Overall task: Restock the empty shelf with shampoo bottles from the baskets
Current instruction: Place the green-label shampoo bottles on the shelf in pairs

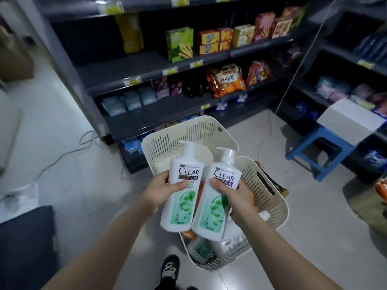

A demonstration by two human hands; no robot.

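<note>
Left hand (161, 190): grips one bottle by its middle. The thumb lies across the front label and the fingers curl round the back.
Right hand (236, 195): grips the other bottle the same way, with the thumb pressed on the label and the fingers wrapped behind.
Left bottle (182, 197): white with a green picture and the word CLEAR. It is held up in the air over the baskets, pump top pointing away.
Right bottle (215, 206): looks the same and leans a little to the right. It is just beside the left bottle; I cannot tell if they touch.
Near basket (270, 197): cream plastic with slits, on the floor under the hands. More bottles (201, 248) lie inside it.
Far basket (188, 130): the same kind, tipped up behind the near one and touching it.
Shelves (129, 68): dark boards right ahead, with snack boxes (180, 45) on the middle board and bags lower down.
Blue stool (320, 147): on the right, with a white box (351, 120) on top.
Shoe (170, 268): black, on the floor below the arms.
</note>
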